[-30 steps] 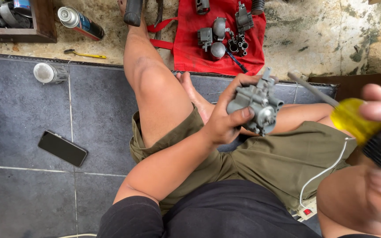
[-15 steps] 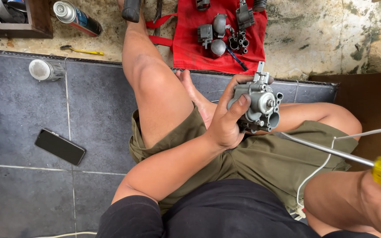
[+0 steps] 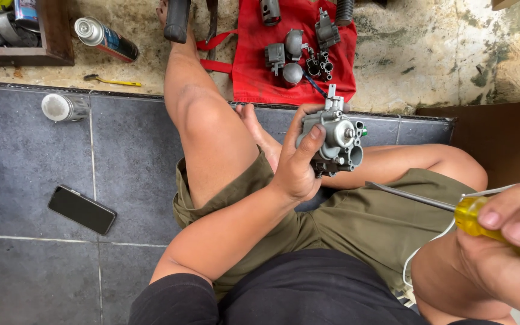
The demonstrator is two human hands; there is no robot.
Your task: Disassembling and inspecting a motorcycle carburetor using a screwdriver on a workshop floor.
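I sit on the floor with my legs out. My left hand grips a grey metal carburetor and holds it up above my lap, its round ports turned to the right. My right hand is at the right edge, shut on the yellow handle of a screwdriver. The steel shaft points left toward the carburetor, and its tip is a short way below and to the right of it, not touching.
A red cloth with several grey metal parts lies on the concrete ahead. A spray can, a small yellow brush, a metal cup and a black phone lie to the left. A white cable crosses my right thigh.
My right hand with the screwdriver dropped from beside the carburetor to the lower right, then came back up a little. The left hand turned the carburetor and raised it slightly.
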